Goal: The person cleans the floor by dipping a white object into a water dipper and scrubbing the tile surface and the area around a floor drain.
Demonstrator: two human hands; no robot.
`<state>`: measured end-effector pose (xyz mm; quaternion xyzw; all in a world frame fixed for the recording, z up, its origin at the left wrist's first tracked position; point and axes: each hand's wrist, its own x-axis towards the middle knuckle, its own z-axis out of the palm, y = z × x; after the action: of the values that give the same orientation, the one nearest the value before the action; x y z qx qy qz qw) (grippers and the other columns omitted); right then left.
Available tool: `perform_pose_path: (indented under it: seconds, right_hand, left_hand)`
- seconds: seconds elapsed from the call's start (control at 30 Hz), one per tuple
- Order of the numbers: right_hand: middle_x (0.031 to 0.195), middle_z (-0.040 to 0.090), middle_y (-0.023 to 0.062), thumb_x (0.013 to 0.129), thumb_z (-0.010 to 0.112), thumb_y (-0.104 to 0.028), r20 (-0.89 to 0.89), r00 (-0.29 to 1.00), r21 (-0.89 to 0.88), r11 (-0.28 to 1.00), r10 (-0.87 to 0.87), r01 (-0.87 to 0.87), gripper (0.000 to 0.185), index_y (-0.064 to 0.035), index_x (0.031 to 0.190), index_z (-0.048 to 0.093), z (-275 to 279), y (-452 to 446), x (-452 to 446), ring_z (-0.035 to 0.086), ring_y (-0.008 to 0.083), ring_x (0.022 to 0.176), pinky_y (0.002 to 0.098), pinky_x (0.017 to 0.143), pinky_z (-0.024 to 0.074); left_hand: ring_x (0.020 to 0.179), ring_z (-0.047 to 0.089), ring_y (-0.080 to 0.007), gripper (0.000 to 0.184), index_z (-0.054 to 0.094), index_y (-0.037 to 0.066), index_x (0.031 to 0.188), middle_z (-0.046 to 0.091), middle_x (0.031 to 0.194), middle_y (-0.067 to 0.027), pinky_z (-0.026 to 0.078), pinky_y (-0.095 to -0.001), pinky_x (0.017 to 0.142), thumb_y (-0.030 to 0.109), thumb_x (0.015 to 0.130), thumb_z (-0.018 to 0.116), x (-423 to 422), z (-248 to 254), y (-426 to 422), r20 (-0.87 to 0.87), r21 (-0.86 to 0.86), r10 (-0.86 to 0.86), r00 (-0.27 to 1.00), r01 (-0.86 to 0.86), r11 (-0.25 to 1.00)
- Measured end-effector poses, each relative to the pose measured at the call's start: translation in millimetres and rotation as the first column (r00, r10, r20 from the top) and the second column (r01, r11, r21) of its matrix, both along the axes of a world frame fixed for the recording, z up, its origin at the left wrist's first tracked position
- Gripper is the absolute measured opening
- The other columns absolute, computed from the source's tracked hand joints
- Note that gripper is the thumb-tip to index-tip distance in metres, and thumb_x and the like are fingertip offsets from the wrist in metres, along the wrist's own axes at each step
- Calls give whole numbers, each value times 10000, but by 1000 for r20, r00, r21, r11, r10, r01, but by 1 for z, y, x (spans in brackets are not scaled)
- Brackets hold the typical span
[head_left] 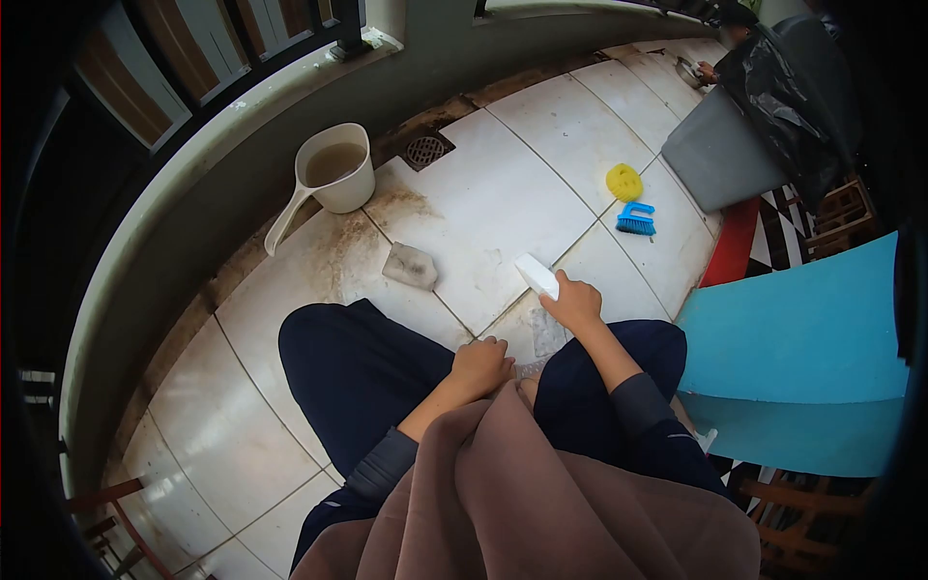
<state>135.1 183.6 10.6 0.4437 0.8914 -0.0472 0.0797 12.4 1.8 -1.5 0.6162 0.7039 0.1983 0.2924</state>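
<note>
My right hand [577, 305] is closed around a white, flat-sided block [536, 275], its far end pointing forward over the tiled floor [464, 232]. What kind of thing the block is, I cannot tell. My left hand [480, 365] rests by my left knee, its fingers curled in, and nothing shows in it. Ahead of my left knee lies a rough grey stone-like block [411, 266]. Beyond my right hand, a blue scrubbing brush [636, 219] sits bristles down, with a yellow round scourer [623, 182] just behind it.
A white long-handled dipper [350, 193] of murky water stands near the low wall [406, 111], beside a floor drain [425, 152]. Brown grime stains the tiles there. To my right are a blue panel [802, 338] and a grey bin [720, 155]. Another person's hand [709, 73] shows far right.
</note>
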Motion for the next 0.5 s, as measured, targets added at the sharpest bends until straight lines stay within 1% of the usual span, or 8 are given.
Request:
perform_pose_path:
  seconds: [0.07, 0.1, 0.17, 0.3, 0.37, 0.47, 0.5]
  right_hand:
    - [680, 624, 147, 704, 597, -412, -15, 998, -3, 998, 59, -59, 437, -72, 963, 506, -1, -24, -5, 625, 310, 630, 420, 560, 493]
    - [667, 622, 146, 704, 602, -410, 44, 994, -53, 993, 104, -102, 447, -71, 979, 505, 5, -37, -7, 624, 313, 613, 423, 553, 493]
    - [653, 620, 145, 706, 607, -408, 54, 987, -114, 983, 153, -146, 457, -74, 999, 501, 6, -49, -3, 623, 309, 595, 416, 546, 493]
    - [675, 624, 136, 709, 609, -410, 64, 987, -74, 987, 149, -144, 461, -74, 1006, 497, 4, -33, -18, 628, 293, 619, 400, 544, 495]
    - [686, 626, 130, 713, 607, -412, 43, 991, -44, 991, 126, -125, 461, -75, 1007, 496, 0, -25, -47, 630, 286, 634, 393, 543, 496]
    - [714, 631, 116, 720, 602, -413, 54, 994, -47, 995, 94, -91, 467, -78, 1029, 498, -7, -6, -104, 635, 267, 663, 374, 550, 500]
    - [727, 634, 113, 723, 599, -415, 45, 995, -35, 996, 88, -87, 468, -80, 1033, 499, -9, 0, -124, 637, 260, 675, 367, 554, 502]
  left_hand:
    - [737, 595, -317, 289, 572, 22, 835, 583, 801, -149, 474, -415, 639, 304, 806, 516, 1, 3, 3, -8, -3, -8, 1000, 8, 1000]
    - [731, 601, -301, 282, 583, 31, 839, 587, 801, -137, 474, -404, 630, 304, 795, 533, 2, 3, 5, -31, 0, -11, 999, 11, 1000]
    - [718, 614, -270, 269, 604, 48, 847, 595, 800, -112, 474, -381, 612, 304, 774, 566, 4, 1, 6, -81, 0, -9, 997, 9, 1000]
    - [746, 617, -261, 279, 609, 56, 885, 600, 838, -105, 472, -389, 632, 308, 775, 567, 3, 2, 5, -106, -60, -32, 994, 26, 998]
    - [761, 617, -261, 286, 610, 59, 900, 601, 856, -104, 472, -392, 642, 313, 775, 568, 5, 2, 6, -103, -82, -43, 994, 35, 996]
    - [778, 616, -259, 289, 610, 62, 899, 602, 871, -105, 471, -392, 649, 320, 776, 569, 6, 1, 9, -94, -102, -56, 994, 47, 994]
    - [766, 615, -264, 290, 598, 55, 892, 597, 849, -108, 475, -389, 642, 319, 777, 564, 6, -1, 8, -100, -77, -53, 994, 46, 996]
